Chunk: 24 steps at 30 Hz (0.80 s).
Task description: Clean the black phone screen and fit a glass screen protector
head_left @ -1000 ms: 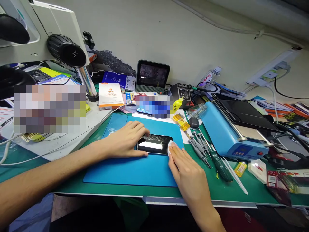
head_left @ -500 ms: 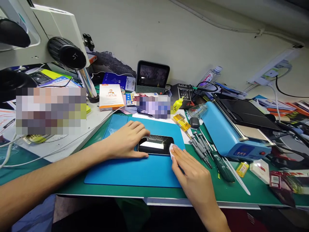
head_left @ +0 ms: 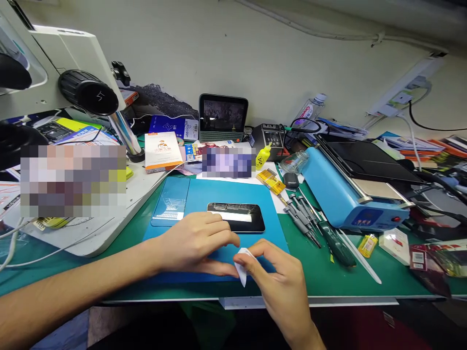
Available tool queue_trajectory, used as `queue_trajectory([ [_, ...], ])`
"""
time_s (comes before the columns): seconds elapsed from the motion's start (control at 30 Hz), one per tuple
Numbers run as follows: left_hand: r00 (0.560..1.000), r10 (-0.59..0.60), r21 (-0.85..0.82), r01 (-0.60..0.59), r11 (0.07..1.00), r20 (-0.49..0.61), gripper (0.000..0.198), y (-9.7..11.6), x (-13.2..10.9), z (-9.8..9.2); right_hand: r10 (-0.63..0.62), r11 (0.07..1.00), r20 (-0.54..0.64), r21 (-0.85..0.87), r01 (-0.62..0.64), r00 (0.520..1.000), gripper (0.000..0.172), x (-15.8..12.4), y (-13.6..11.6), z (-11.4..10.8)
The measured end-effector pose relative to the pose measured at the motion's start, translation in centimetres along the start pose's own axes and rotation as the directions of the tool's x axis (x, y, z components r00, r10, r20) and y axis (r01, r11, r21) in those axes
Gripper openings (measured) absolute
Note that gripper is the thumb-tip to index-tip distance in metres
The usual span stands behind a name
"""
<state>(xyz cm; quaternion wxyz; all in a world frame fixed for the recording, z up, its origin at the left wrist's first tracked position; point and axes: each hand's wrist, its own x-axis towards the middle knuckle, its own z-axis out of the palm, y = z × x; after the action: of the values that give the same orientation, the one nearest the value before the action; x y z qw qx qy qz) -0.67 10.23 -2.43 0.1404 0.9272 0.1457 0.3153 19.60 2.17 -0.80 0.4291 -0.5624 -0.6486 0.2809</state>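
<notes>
Both hands have shifted off the phone (head_left: 248, 221) toward the near edge of the blue mat (head_left: 226, 189) since the earlier frame: left hand (head_left: 204, 240) with thumb and fingers parted, right hand (head_left: 284, 277) pinching a white wipe (head_left: 242, 273), presumably soft and light. Phone, inside the mat's right edge, seems rigid, slick and fragile, best held by its long sides

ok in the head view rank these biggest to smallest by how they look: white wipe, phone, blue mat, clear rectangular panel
1. Blue mat, clearly largest
2. Phone and clear rectangular panel, too alike to rank
3. White wipe, smallest, though nearest the camera and partly covered
</notes>
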Motion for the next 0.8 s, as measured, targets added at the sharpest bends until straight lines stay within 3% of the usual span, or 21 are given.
queue_trajectory([
  [0.1, 0.990, -0.106, -0.264, 0.128, 0.956, 0.096, 0.025, 0.2, -0.2, 0.2, 0.004, 1.000, -0.027, -0.007, -0.004, 1.000, 0.040, -0.1, 0.3, 0.5],
  [0.2, 0.954, -0.230, -0.501, 0.296, 0.813, 0.190, 0.016, 0.7, 0.0, 0.2, 0.070, 0.996, -0.002, 0.047, -0.069, 0.998, 0.042, 0.0, 0.4, -0.1],
  [0.27, 0.915, -0.324, -0.612, 0.401, 0.681, 0.239, 0.018, 1.0, 0.3, 0.1, 0.125, 0.983, 0.035, 0.133, -0.129, 0.992, 0.042, 0.0, 0.5, -0.8],
  [0.37, 0.823, -0.458, -0.732, 0.534, 0.424, 0.335, 0.021, 1.4, 0.7, 0.1, 0.205, 0.931, 0.131, 0.280, -0.235, 0.970, 0.040, 0.0, 1.0, -1.8],
  [0.43, 0.775, -0.489, -0.777, 0.570, 0.267, 0.400, 0.022, 1.5, 0.9, 0.1, 0.246, 0.894, 0.190, 0.335, -0.299, 0.950, 0.036, -0.1, 1.3, -2.1],
  [0.5, 0.756, -0.478, -0.797, 0.580, 0.171, 0.448, 0.022, 1.6, 1.0, 0.2, 0.284, 0.862, 0.212, 0.371, -0.346, 0.935, 0.033, -0.4, 1.7, -2.2],
  [0.67, 0.731, -0.438, -0.793, 0.606, 0.064, 0.524, 0.027, 1.7, 1.0, 0.1, 0.345, 0.775, 0.245, 0.470, -0.422, 0.906, 0.034, -0.8, 2.1, -2.2],
  [0.8, 0.724, -0.445, -0.784, 0.616, 0.071, 0.528, 0.036, 1.7, 1.1, 0.0, 0.295, 0.790, 0.245, 0.480, -0.380, 0.923, 0.034, -0.6, 1.8, -2.2],
])
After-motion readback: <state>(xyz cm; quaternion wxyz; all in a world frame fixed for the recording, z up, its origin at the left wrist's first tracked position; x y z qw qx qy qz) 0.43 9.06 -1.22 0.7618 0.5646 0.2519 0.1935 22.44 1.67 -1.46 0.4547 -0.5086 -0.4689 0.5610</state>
